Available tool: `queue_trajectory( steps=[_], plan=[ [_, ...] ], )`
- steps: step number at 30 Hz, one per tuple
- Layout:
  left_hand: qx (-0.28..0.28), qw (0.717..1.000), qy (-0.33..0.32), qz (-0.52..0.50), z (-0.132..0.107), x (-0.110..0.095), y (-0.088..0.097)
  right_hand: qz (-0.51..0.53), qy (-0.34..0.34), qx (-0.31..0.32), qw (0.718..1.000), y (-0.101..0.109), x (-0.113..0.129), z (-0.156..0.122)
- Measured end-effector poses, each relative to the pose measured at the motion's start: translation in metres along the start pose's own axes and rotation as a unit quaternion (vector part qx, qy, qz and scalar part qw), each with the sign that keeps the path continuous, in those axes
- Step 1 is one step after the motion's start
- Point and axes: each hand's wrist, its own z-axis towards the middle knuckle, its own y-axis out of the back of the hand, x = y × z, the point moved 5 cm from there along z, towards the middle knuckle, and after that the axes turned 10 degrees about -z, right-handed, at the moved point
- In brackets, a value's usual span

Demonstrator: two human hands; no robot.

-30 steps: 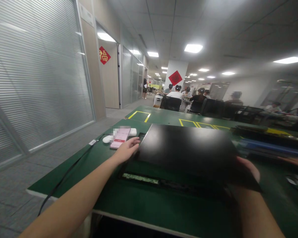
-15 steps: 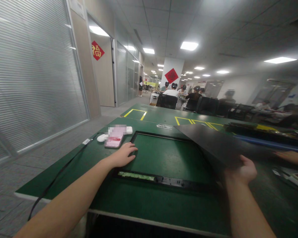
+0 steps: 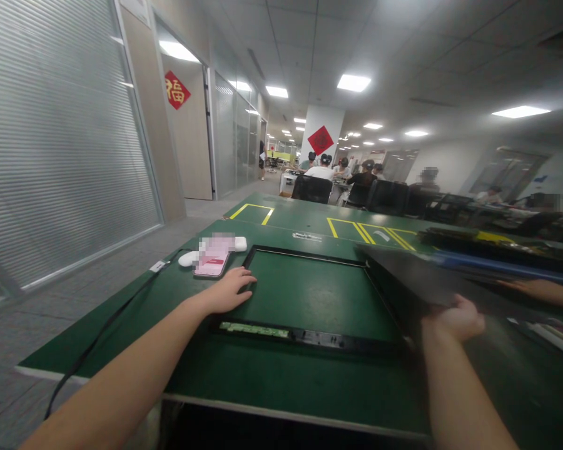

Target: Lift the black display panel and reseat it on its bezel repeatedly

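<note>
A thin black rectangular frame lies flat on the green table, with a circuit strip along its near side. My left hand rests flat on the frame's left edge, fingers stretched out. My right hand grips the near edge of a dark, thin panel and holds it in the air to the right of the frame, tilted almost edge-on to me.
A phone and a white charger with a black cable lie left of the frame. Another person's hand rests on the table at far right by stacked panels. People sit at desks behind.
The dark panel was over the frame; my right hand has lifted it off and swung it to the right. My left hand has stayed on the frame's left edge.
</note>
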Motion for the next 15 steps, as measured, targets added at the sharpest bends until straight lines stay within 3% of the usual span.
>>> queue_trajectory(
  steps=[3,11,15],
  plan=[
    [0.006,1.0,0.001,0.003,0.0,0.001,-0.001,0.012,0.009,-0.041,0.999,0.003,0.003,-0.004],
    [-0.001,1.0,-0.006,-0.012,-0.001,0.002,-0.001,-0.074,-0.06,-0.031,0.995,0.003,-0.01,0.003],
    [0.0,1.0,-0.005,-0.021,0.0,0.004,-0.001,-0.113,-0.063,-0.007,0.992,0.0,-0.022,0.008]
  ],
)
